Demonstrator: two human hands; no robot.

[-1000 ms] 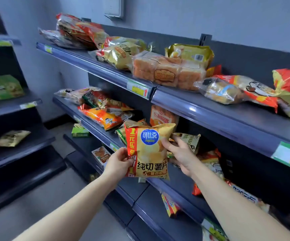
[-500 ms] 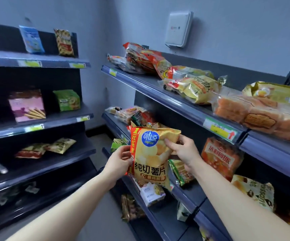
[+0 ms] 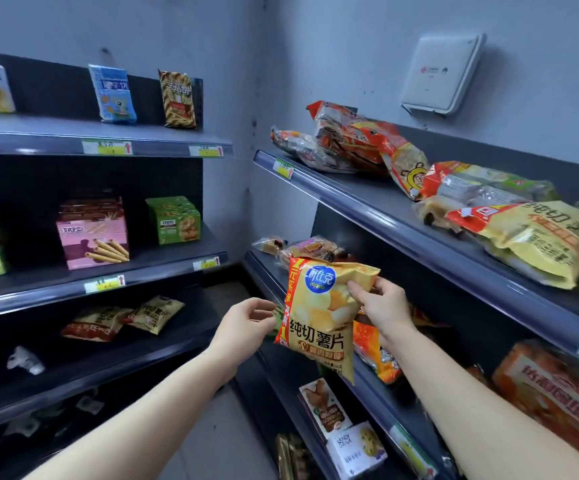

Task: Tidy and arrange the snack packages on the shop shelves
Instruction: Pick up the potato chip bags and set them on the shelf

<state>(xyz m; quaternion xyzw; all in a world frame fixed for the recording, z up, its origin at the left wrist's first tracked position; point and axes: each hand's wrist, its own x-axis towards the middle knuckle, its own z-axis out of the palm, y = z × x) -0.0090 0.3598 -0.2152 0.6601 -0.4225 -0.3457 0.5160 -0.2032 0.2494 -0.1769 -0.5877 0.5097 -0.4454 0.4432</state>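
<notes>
Bag of crisps (image 3: 322, 320) is held upright in the corner of the aisle, in front of the right middle shelf (image 3: 260, 271) and not resting on it. Against half a second ago, the left hand (image 3: 246, 323) is taken off the bag's left edge. It is now seen just beside that edge, fingers loosely curled round nothing; light contact cannot be ruled out. The bag is pinched at its top right corner by the right hand (image 3: 381, 303) alone and hangs slightly tilted. The view is swung leftward, so the left shelves are brought fully in. Judged: a matching spot is being sought. Two similar yellow bags (image 3: 156, 313) are noted lying flat on the left third shelf (image 3: 184, 330), with bare board to their right. Front edges carry price strips and must be cleared. The top right shelf (image 3: 385, 216) is heaped with packets close to its edge, so little room is left there.
</notes>
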